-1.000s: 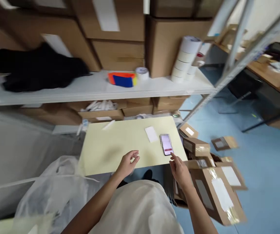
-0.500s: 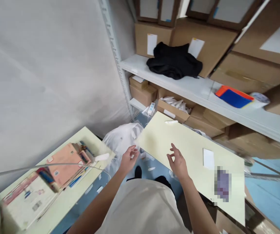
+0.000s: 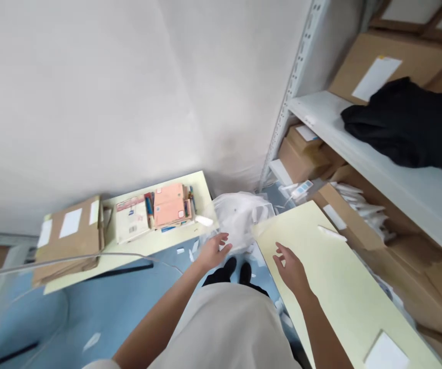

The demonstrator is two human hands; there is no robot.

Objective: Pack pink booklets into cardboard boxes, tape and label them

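My left hand (image 3: 214,251) hangs in the air with thumb and fingers apart and nothing between them. Behind it lies a translucent white plastic bag (image 3: 240,218) on the floor; I see no contact. My right hand (image 3: 290,266) is raised over the near edge of the pale yellow table (image 3: 332,271), its fingers spread and loosely curved, holding nothing. A thin white object (image 3: 332,233) lies near that table's far end, and a white square card or pad (image 3: 387,351) lies closer to me.
On the left table (image 3: 128,251) are pink-covered booklets (image 3: 172,205), a white booklet (image 3: 132,219) and flattened cardboard (image 3: 71,228). A thin cable (image 3: 128,254) crosses the left side. White scraps (image 3: 91,341) litter the blue floor. Shelving at right bears a black cloth (image 3: 405,123) and cardboard boxes.
My view has turned left, so more of the left table shows and the shelf has shifted right. Both hands stay raised and empty, the fingers a little more spread.
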